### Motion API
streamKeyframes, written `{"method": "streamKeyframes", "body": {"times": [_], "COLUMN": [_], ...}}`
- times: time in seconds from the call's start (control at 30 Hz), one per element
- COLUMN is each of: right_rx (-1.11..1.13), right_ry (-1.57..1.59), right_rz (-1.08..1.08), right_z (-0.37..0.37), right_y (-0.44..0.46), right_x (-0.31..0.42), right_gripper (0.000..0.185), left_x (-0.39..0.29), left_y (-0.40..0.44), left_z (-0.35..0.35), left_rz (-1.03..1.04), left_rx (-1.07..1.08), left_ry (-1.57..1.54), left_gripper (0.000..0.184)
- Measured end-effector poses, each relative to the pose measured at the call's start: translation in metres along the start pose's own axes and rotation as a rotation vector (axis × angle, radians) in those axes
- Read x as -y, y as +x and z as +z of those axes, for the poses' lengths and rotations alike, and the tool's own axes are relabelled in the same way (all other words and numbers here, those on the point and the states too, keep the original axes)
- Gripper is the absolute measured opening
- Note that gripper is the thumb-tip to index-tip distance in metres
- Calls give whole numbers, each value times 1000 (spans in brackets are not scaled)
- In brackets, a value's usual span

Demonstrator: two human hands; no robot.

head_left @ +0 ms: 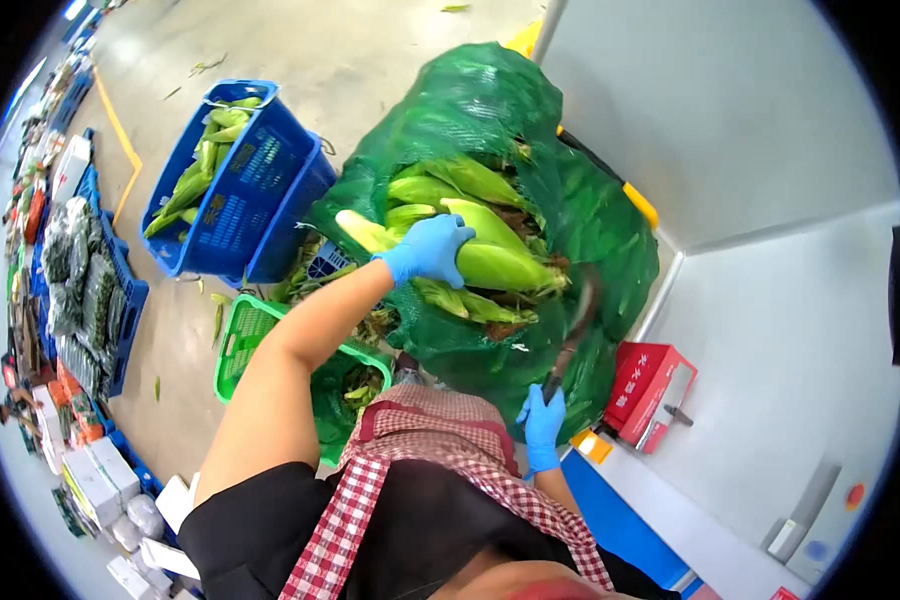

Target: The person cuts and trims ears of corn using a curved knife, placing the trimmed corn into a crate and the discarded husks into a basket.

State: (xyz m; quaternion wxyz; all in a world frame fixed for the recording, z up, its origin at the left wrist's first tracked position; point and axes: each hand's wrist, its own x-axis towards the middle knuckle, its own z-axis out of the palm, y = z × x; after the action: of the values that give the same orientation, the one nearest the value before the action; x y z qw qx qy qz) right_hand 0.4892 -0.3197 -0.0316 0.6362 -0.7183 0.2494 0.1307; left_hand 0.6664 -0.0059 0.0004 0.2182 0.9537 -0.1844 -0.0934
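In the head view, my left hand (430, 248), in a blue glove, is closed around a green ear of corn (510, 268) still in its husk. Several more husked ears (475, 182) lie around it in the opening of a large green mesh sack (470, 105). Lower right, my right hand (543, 425), also gloved in blue, grips the handle of a knife (570, 352). Its dark blade points up beside the sack and looks curved, though motion blurs it. The blade is apart from the corn.
Left of the sack, blue crates (240, 215) stand together, one with corn in it. Below them sits a green basket (238, 345) with husk scraps. A red box (650, 385) stands by the grey wall panel (740, 130) at right. Stacked goods line the far left.
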Motion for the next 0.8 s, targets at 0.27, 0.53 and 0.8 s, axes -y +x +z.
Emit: {"method": "streamKeyframes", "body": {"times": [0.27,0.53,0.8], "right_rx": [399,1018,1571], "right_ry": [-640,-357,-1630], "right_rz": [-596,-888,-843], "right_z": [58,247,314], "right_y": [8,-124,-74], "right_x": [28,82,-103], "right_gripper": [22,16,34], "left_x": [0,-82,-116], "left_y": [-291,-478,-579], "left_z": [-14,27,60], "left_rz": [-825,-1300,-1339], "left_rx": [-454,-899,-1161], "left_ry": [-1128,-1283,-1416], "left_gripper": [48,39,48]}}
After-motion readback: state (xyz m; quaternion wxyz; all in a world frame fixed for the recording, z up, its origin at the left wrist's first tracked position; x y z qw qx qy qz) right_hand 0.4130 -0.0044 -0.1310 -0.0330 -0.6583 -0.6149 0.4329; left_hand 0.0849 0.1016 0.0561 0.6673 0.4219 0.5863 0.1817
